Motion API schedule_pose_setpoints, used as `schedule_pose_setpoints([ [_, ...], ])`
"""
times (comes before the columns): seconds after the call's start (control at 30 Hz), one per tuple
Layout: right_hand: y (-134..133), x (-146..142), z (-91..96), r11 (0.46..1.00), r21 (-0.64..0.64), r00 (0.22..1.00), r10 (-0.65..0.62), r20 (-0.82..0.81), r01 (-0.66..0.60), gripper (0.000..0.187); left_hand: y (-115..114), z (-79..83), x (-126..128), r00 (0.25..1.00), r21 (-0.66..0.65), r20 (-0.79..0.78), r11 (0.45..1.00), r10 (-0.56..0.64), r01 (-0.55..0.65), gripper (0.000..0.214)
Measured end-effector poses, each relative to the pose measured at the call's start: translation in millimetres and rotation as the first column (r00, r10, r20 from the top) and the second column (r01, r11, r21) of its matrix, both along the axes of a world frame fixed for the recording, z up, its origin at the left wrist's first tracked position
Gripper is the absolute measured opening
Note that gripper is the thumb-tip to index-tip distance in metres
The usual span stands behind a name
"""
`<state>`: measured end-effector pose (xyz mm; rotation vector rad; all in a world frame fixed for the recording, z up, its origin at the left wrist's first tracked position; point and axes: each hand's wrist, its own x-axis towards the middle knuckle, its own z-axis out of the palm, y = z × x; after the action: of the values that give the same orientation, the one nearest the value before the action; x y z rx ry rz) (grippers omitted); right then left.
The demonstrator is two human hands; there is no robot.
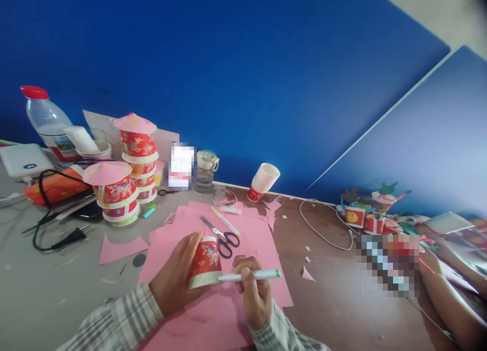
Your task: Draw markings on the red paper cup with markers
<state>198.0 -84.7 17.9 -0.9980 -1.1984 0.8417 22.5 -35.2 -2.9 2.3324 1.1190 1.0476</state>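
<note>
My left hand [177, 272] is wrapped round a red patterned paper cup [206, 259], which lies tilted with its pale green-tinted rim toward me. In my right hand [251, 292] is a white marker with a green end [262, 275]; its tip touches the cup's rim band. Beneath both hands spread sheets of pink paper [247, 239]. Just beyond the cup lie black-handled scissors [222, 242] with their blades apart. A yellow-and-white marker [225, 220] and another white marker [230, 209] rest on the paper behind them.
Paper-cup towers with pink cone tops [139, 145] stand at left, near a black plug and cable [72, 238]. A clear lidded cup [206, 171] and a stack of paper cups [264, 181] stand by the blue partition. At right are another person's arms [449, 295] and cup crafts [375, 221].
</note>
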Motion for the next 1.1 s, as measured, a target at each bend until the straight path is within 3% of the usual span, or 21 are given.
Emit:
schedule_pose_setpoints([
  [0.37, 2, 1, -10.1, 0.997, -0.080, 0.990, -0.032, -0.134, 0.022, 0.028, 1, -0.1, 1, 1.000, 0.005, 0.027, 1.000, 0.013, -0.013, 0.101],
  [0.73, 0, -1, -8.5, 0.997, -0.059, 0.999, -0.041, 0.001, 0.040, 0.030, -1, 3.0, 0, 1.000, 0.005, 0.025, 1.000, -0.012, 0.012, 0.100],
  [1.1, -1, -1, -13.6, 0.999, -0.051, 1.000, 0.007, 0.014, -0.006, 0.025, 0, 1.3, 1, 0.999, -0.008, 0.042, 1.000, -0.008, 0.009, 0.099],
])
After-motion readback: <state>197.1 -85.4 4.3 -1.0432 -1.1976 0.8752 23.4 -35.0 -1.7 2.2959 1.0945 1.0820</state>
